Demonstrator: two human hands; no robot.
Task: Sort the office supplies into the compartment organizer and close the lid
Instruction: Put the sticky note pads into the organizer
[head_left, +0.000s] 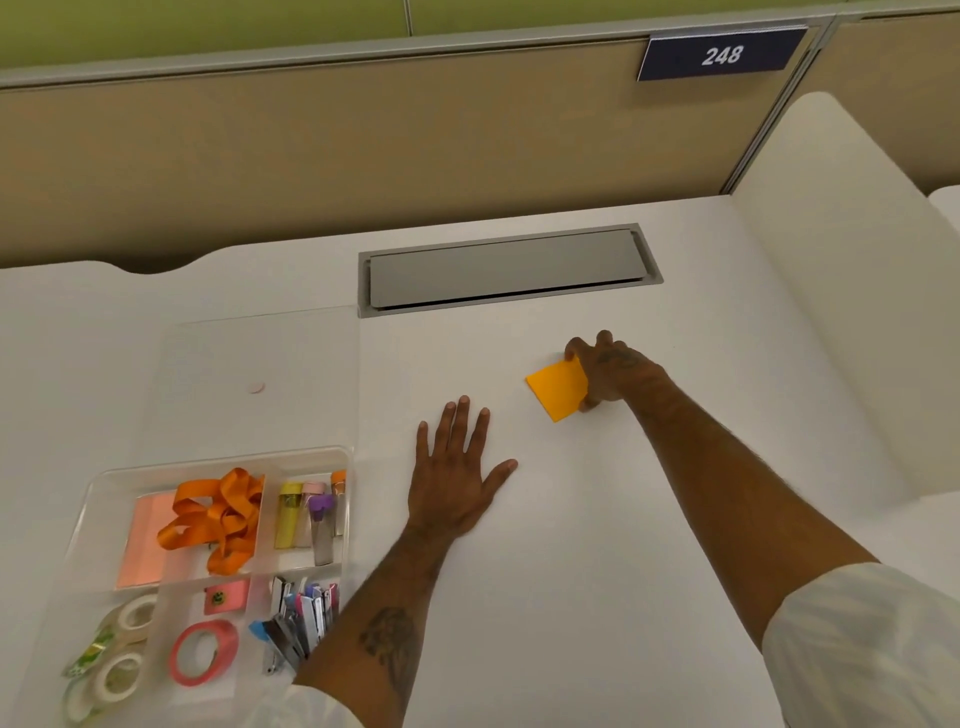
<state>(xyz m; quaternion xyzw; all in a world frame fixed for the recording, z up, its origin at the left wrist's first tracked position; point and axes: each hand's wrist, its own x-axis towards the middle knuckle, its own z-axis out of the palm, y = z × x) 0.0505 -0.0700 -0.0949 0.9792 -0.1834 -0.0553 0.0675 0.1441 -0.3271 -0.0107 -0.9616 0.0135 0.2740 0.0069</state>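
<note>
A clear compartment organizer sits at the lower left of the white desk, its clear lid lying open behind it. Its compartments hold an orange ribbon, pink sticky notes, small tubes, tape rolls, a pink tape ring and staplers. An orange sticky-note pad lies on the desk to the right. My right hand pinches its right edge between thumb and fingers. My left hand rests flat on the desk, fingers spread, holding nothing.
A grey cable hatch is set into the desk behind the hands. A beige partition with a "248" sign stands at the back. A white divider rises on the right.
</note>
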